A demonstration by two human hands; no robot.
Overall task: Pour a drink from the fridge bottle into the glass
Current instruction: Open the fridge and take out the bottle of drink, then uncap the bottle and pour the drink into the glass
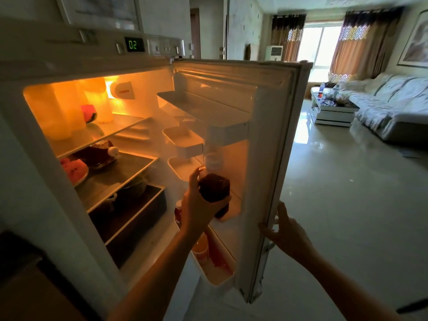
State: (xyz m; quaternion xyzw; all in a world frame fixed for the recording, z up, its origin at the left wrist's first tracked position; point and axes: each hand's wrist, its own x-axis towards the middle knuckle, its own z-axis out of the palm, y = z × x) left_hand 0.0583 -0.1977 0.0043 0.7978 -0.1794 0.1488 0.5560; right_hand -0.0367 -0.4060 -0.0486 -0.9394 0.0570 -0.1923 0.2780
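The left hand (pixel 196 209) has its fingers wrapped round the dark bottle (pixel 215 188), upright in the fridge door (pixel 266 158) rack; the right hand (pixel 284 230) grips the door's edge, farther off

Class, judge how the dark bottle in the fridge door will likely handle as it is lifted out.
The dark bottle looks nearly full, so probably heavy for its size. Coming from a fridge, it may be slippery. The left hand grips only one side, so it could tip.
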